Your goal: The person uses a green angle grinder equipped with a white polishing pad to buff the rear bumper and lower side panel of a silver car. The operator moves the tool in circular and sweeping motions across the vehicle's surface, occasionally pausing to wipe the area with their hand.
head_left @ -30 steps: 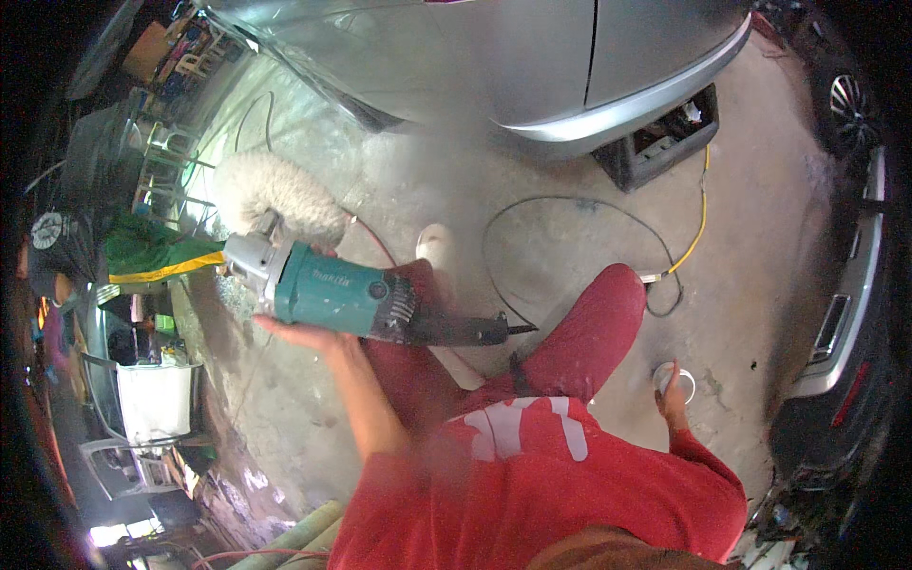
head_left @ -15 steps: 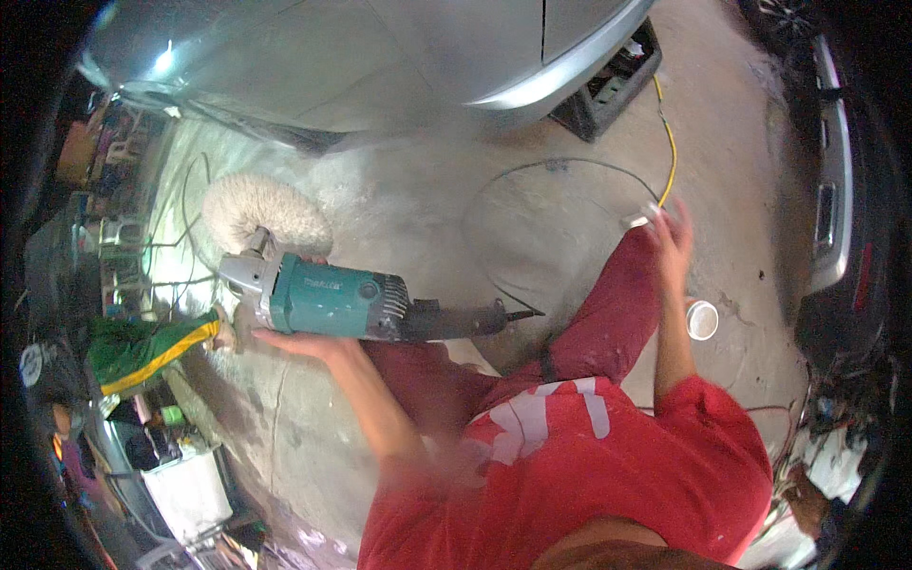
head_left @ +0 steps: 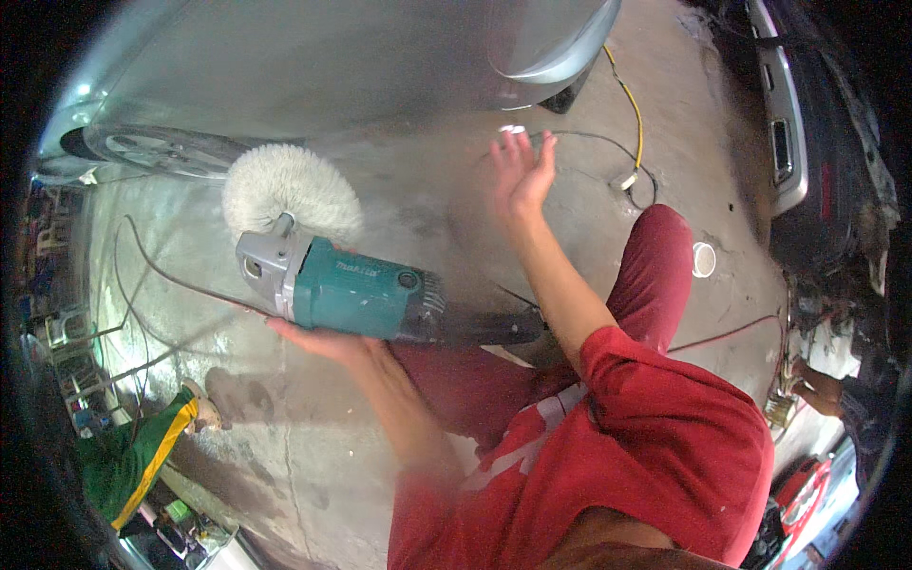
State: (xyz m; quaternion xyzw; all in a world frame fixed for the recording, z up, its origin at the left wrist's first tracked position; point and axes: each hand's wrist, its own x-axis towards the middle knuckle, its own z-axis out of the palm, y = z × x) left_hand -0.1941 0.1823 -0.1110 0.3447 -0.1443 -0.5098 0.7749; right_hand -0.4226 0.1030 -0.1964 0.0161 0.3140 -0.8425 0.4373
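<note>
One polisher (head_left: 356, 290) is lying on its side over the left thigh (head_left: 456, 375), and the left hand (head_left: 332, 344) is cradling its casing from below, the visible fingers reaching forward under it. The right hand (head_left: 522, 180) is holding nothing: it is hovering well apart from the polisher, fingers wide, with something white showing on the fingertips (head_left: 513, 130).

As for progress, the polisher is already being held with its pad (head_left: 290, 185) mounted and facing away from the body. In view the pad is overlapping the wheel (head_left: 157, 147) of the car (head_left: 351, 57); whether they are touching, I cannot tell. The right hand is not yet gripping the handle (head_left: 475, 326), so the work is probably pausing or only getting ready. How much of the car is finished or waiting, the view is not showing.

The pad is looking thick, round and fluffy, its cream wool bunching outward like a ring. Behind it the head (head_left: 271, 256) is showing bare, dull grey metal, while the casing is a hard teal barrel running back into black, slotted vents. The car is curving overhead, smooth and grey. A round white tub (head_left: 703, 259) is standing just beyond the right knee on rough, stained concrete (head_left: 323, 446), and a thin dark cord (head_left: 603, 140) is looping near a yellow one (head_left: 635, 104).
</note>
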